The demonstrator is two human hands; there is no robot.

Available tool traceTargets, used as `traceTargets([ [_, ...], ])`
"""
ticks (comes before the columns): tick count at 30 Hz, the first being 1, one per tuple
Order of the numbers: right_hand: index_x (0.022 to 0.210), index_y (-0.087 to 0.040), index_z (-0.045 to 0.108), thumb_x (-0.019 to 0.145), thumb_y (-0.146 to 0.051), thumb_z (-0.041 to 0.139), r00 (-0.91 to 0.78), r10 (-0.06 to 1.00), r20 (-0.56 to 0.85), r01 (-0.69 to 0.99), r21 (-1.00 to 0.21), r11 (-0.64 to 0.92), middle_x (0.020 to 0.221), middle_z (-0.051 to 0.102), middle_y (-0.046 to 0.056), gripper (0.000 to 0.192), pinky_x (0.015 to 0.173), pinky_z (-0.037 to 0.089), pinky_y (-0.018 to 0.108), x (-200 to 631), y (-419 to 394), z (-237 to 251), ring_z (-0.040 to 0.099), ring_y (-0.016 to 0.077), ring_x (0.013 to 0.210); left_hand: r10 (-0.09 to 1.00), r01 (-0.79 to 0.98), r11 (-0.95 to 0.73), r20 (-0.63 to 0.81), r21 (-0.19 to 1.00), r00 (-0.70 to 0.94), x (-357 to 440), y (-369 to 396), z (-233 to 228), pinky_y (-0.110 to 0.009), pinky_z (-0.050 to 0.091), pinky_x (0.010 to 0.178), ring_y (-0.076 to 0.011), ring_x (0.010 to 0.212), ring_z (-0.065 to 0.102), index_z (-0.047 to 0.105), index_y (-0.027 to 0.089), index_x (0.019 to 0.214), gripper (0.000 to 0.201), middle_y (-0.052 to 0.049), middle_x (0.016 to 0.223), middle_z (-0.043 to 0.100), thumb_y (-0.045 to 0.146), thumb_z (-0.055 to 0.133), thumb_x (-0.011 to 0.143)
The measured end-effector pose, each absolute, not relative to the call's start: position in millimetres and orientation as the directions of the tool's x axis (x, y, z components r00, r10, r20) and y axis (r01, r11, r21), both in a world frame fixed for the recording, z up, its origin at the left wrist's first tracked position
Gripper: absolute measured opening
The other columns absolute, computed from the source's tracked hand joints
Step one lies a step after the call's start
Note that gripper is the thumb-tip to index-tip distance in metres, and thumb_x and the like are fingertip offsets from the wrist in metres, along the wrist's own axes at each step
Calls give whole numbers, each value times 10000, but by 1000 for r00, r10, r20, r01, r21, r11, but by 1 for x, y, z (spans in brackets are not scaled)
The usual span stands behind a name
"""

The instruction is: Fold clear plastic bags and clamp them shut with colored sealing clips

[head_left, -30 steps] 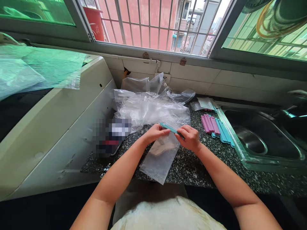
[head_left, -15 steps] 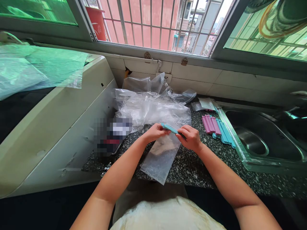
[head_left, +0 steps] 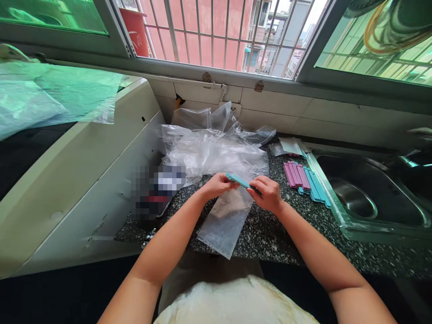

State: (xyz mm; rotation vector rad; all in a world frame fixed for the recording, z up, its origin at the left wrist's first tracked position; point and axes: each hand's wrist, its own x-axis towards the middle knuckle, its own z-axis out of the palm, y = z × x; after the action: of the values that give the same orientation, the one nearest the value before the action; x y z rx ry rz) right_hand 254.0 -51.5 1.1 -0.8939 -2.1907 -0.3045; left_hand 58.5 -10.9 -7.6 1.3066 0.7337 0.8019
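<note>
Left hand: the left hand [head_left: 218,185] pinches the left end of a slim teal plastic sealing clip [head_left: 239,181], fingers closed on it.
Right hand: the right hand [head_left: 267,194] grips the clip's right end, fingers curled shut around it.
Clip: it lies slanted across the top edge of a small clear plastic bag [head_left: 225,220], held just above the surface between both hands.
Bag: it hangs down from the clip toward the person, its lower part resting flat on the speckled dark granite surface [head_left: 270,234] and reaching the front edge.
Behind the hands: a heap of crumpled clear plastic sheeting [head_left: 212,150] lies against the tiled wall.
To the right: a row of pink and teal sealing clips [head_left: 305,180] lies side by side, just beside the rim of a stainless steel sink [head_left: 340,216].
To the left: a cream-coloured appliance [head_left: 84,180] stands beside the surface.
</note>
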Motion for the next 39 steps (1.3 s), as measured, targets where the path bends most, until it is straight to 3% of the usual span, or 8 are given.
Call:
traceTargets([
  [8, 773, -188, 571, 813, -252, 546, -471, 501, 726, 685, -57, 726, 705, 598, 42, 80, 622, 454, 256, 253, -52, 1, 556, 152, 669, 857, -66, 34, 5, 997, 515, 58, -10, -6, -208, 324, 513, -70, 507, 411, 604, 117, 525, 280, 23, 492, 524, 364, 734, 538],
  [32, 838, -212, 581, 773, -215, 600, -417, 444, 793, 691, -41, 722, 731, 636, 24, 68, 613, 513, 274, 258, -54, 12, 598, 147, 673, 929, -130, 138, -83, 982, 360, 55, -7, -5, -212, 310, 478, -62, 468, 418, 604, 121, 531, 252, 19, 478, 525, 337, 733, 525],
  [39, 864, -223, 586, 754, -203, 614, -343, 448, 825, 688, -104, 718, 772, 636, 30, 115, 609, 525, 287, 265, -51, 11, 616, 155, 707, 958, -189, 155, -101, 970, 270, 52, -4, -4, -211, 305, 467, -59, 444, 415, 592, 121, 490, 251, 19, 454, 516, 331, 730, 497],
])
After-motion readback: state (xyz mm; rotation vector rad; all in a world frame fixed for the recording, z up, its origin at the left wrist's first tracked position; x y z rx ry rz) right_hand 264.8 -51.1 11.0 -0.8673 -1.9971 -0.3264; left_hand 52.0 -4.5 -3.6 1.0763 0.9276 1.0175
